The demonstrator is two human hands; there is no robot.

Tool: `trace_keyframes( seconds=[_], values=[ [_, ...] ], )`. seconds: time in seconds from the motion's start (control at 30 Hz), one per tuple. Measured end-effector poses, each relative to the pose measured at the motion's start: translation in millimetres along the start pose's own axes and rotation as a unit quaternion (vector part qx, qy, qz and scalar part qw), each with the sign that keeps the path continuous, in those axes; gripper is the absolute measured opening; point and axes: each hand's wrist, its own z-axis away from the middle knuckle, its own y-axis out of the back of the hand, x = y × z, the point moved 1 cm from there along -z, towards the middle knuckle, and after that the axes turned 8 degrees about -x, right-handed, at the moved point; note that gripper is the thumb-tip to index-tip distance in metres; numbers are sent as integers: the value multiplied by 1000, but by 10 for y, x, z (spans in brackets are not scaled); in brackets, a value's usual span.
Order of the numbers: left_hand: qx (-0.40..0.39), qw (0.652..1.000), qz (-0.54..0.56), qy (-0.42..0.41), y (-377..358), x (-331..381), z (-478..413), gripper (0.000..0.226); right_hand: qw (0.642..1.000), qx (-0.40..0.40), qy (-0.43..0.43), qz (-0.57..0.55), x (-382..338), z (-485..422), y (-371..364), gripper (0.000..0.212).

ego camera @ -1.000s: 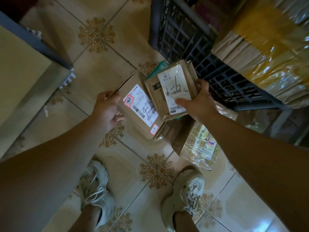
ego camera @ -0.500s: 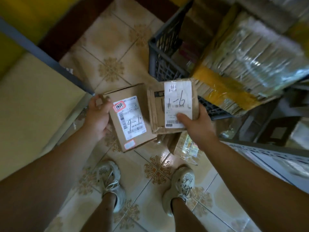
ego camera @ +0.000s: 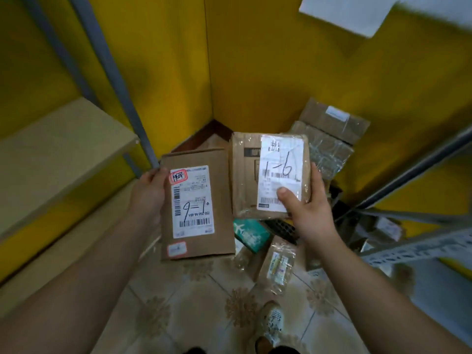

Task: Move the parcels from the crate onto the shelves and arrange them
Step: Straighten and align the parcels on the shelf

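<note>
My left hand (ego camera: 149,190) grips the left edge of a brown cardboard parcel (ego camera: 198,204) whose white label carries a handwritten number and a red sticker. My right hand (ego camera: 310,210) holds a second, tape-wrapped parcel (ego camera: 269,175) marked "1-6", thumb pressed on its label. Both parcels are held up side by side in front of me. Below them the dark crate (ego camera: 282,229) shows only partly, with a green parcel (ego camera: 251,235) beside it. A beige shelf board (ego camera: 55,154) lies to the left.
A clear-wrapped packet (ego camera: 278,267) lies on the tiled floor near my shoe (ego camera: 270,323). A stack of taped boxes (ego camera: 329,134) stands in the yellow corner. Grey shelf uprights (ego camera: 120,83) rise at left. A perforated metal shelf frame (ego camera: 419,249) runs at right.
The view has tilted up from the floor toward the yellow corner. Both hands have lifted their parcels higher, and the left parcel has turned so its label reads upside down.
</note>
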Motion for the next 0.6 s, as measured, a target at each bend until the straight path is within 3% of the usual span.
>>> trace_keyframes(
  seconds=[0.17, 0.33, 0.5, 0.6],
  values=[
    [-142, 988, -6, -66, 346, 598, 697, 18, 998, 38, 50, -28, -627, 814, -50, 78],
    [-195, 977, -19, -85, 582, 906, 1276, 12, 995, 79, 57, -26, -979, 1640, -155, 93],
    [-246, 959, -48, -130, 409, 1071, 1765, 10, 987, 154, 47, -25, -1137, 2345, 95, 87],
    [-299, 944, -50, -133, 206, 1082, 2067, 42, 980, 190, 51, -33, -1170, 2742, 369, 95]
  ],
)
